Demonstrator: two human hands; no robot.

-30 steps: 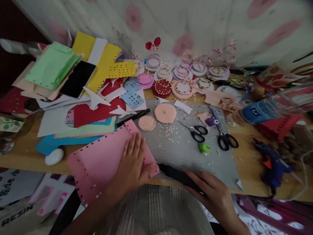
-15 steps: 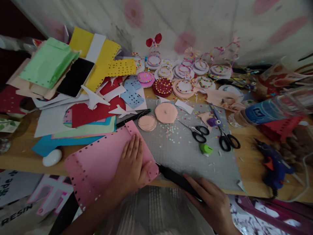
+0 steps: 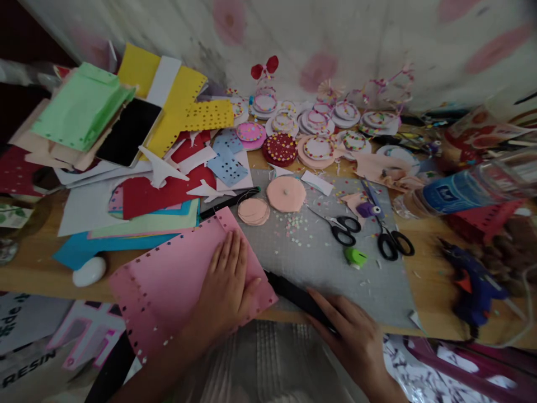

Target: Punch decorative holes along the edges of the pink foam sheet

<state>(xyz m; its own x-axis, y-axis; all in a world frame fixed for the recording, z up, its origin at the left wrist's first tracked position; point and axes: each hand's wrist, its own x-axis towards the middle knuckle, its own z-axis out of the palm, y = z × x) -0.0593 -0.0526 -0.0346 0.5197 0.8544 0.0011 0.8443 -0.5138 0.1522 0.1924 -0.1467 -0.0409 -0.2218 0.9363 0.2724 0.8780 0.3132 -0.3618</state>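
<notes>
My left hand (image 3: 229,280) lies flat with fingers stretched out on a folded pink sheet of paper (image 3: 168,280), pressing it against the table's front edge. Small star-shaped holes run along the sheet's borders. In my right hand (image 3: 352,330) is a long black-handled knife (image 3: 297,296), pointing left. Its front end goes in at the sheet's right edge, and the blade is hidden by the paper. Just beyond the sheet are thin peach paper circles (image 3: 254,211) and a thicker peach disc (image 3: 286,193).
A grey mat (image 3: 323,268) bears scissors (image 3: 346,230), a second pair of scissors (image 3: 394,243) and a green punch (image 3: 356,257). To the right lie a glue gun (image 3: 474,285) and a bottle (image 3: 448,193). Paper sheets and a phone (image 3: 130,131) are piled left; decorated discs (image 3: 280,150) line the back.
My right hand has shifted slightly left, and the black-handled knife has gone further in at the pink sheet's edge. My left hand stays flat on the paper.
</notes>
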